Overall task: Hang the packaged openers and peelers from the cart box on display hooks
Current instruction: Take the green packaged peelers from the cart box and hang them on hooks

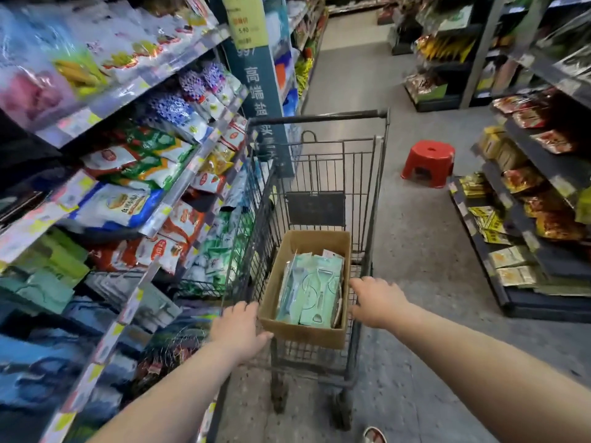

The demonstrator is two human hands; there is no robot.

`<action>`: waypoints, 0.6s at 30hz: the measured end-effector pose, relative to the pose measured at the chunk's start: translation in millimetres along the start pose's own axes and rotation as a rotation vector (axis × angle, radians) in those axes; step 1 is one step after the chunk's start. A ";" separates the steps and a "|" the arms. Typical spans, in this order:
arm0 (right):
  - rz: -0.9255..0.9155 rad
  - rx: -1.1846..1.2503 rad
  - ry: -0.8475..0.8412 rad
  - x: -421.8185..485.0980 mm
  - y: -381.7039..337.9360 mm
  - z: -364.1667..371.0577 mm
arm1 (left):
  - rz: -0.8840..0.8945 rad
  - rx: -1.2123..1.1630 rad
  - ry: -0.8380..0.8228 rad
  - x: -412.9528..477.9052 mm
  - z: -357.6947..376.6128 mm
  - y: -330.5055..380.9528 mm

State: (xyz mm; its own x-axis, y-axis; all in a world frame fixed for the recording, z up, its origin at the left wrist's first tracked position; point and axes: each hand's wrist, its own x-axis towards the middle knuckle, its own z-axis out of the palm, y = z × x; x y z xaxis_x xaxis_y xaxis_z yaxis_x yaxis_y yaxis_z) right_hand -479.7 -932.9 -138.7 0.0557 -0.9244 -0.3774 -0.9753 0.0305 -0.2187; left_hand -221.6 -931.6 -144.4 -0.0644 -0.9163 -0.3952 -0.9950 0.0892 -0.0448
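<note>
Here, left hand (238, 327), right hand (377, 302) gripping cart (316, 118)

Mint-green packaged peelers (315, 292) upright in an open cardboard box (300, 333) (inside the cart (377, 193))

My left hand (238, 327) and right hand (377, 302) held the cart (319, 118), with my arms stretched ahead.
Both bare forearms reached forward and angled slightly inward. My left hand lay knuckles-up, fingers curled over the near left edge and thumb pointing inward. My right hand sat a little farther ahead, fingers curled over the near right edge.
</note>
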 end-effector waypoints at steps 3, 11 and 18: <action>0.024 0.080 -0.069 40.6 10.2 0.1 | -0.028 -0.073 -0.064 34.5 7.9 10.5; 0.094 0.205 -0.222 130.0 14.9 32.7 | -0.055 -0.214 -0.157 125.1 32.6 10.1; 0.214 0.377 -0.237 210.1 2.1 83.1 | -0.078 -0.381 -0.251 229.4 58.5 -6.2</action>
State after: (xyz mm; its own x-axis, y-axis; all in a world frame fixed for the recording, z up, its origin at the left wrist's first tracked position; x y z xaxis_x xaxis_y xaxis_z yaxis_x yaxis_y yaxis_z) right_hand -452.3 -1095.4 -293.2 -0.0473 -0.7715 -0.6345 -0.8273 0.3862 -0.4079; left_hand -225.6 -1119.5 -288.5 -0.0140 -0.7874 -0.6163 -0.9563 -0.1694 0.2382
